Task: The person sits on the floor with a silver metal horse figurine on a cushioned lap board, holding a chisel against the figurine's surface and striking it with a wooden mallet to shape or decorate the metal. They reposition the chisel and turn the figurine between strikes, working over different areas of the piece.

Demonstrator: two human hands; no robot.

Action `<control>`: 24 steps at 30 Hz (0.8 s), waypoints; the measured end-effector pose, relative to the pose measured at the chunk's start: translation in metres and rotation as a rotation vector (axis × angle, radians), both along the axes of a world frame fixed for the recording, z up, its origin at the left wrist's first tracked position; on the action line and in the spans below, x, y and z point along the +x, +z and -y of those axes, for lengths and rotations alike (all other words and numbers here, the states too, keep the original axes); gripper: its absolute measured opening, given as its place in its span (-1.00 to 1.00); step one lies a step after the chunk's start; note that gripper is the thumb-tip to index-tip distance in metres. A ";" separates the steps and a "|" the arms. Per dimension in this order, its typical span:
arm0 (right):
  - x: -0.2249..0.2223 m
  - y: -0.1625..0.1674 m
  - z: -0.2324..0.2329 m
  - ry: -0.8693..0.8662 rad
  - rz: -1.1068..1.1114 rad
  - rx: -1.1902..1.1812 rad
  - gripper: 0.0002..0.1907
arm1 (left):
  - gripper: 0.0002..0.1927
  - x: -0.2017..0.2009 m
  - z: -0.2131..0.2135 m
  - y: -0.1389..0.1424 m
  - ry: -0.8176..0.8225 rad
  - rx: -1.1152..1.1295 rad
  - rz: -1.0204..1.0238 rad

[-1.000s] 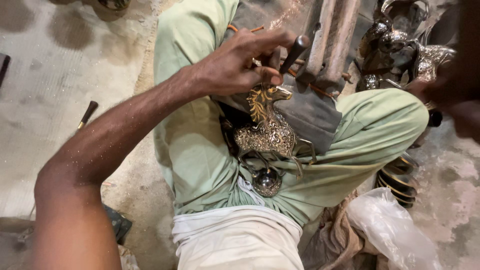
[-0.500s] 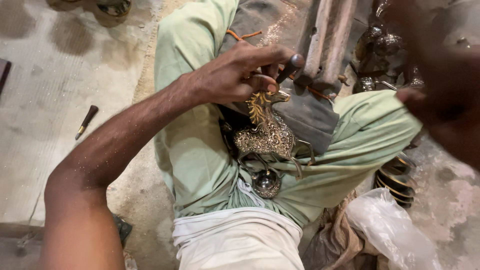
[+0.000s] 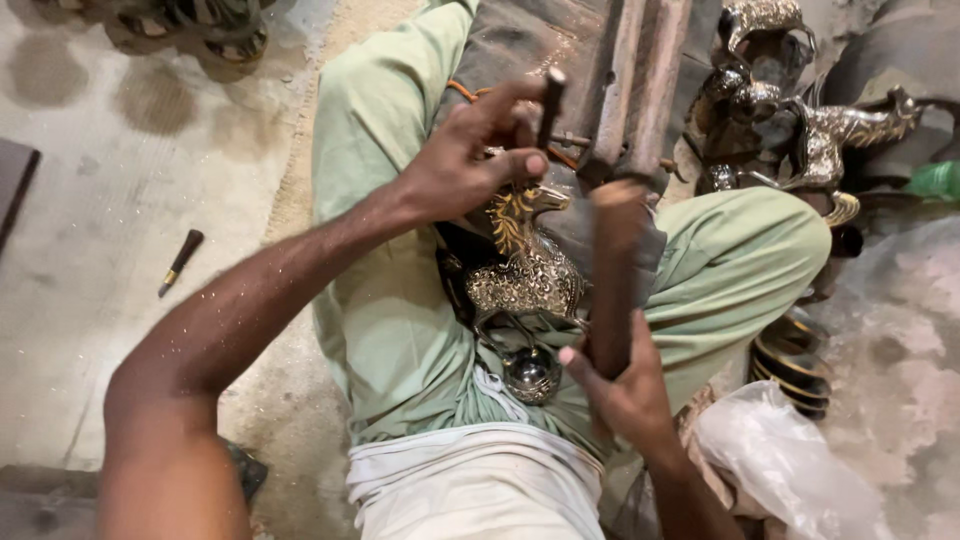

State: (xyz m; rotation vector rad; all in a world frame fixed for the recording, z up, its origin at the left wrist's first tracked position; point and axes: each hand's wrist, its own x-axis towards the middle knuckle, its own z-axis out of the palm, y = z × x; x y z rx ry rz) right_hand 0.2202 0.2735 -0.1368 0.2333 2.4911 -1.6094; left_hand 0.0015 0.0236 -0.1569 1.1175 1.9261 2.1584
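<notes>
The left hand [image 3: 470,160] pinched a dark punch [image 3: 549,105] over the brass horse [image 3: 525,275]; the right hand [image 3: 620,385] gripped a wooden mallet [image 3: 612,270], with bare floor [image 3: 120,230] to the left.

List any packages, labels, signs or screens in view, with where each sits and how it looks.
No labels, signs or screens show.
Plastic bag: on the floor at lower right beside the bent leg, crumpled, clear to whitish.
Green plastic item: at the right edge, only partly in view; cannot tell what it is.
</notes>
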 end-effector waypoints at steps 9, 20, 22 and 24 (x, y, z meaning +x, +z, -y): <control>-0.038 0.003 -0.021 -0.297 0.133 -0.437 -0.42 | -0.45 0.012 -0.020 0.014 0.269 0.033 0.209; -0.005 0.006 -0.037 -0.298 0.231 -0.626 -0.45 | -0.45 0.036 -0.030 0.006 0.268 -0.268 0.217; 0.000 0.003 -0.038 -0.315 0.223 -0.591 -0.45 | -0.45 0.035 -0.039 0.002 0.225 -0.226 0.155; 0.001 0.003 -0.042 -0.314 0.206 -0.559 -0.44 | -0.41 0.026 -0.043 0.004 0.182 -0.246 0.181</control>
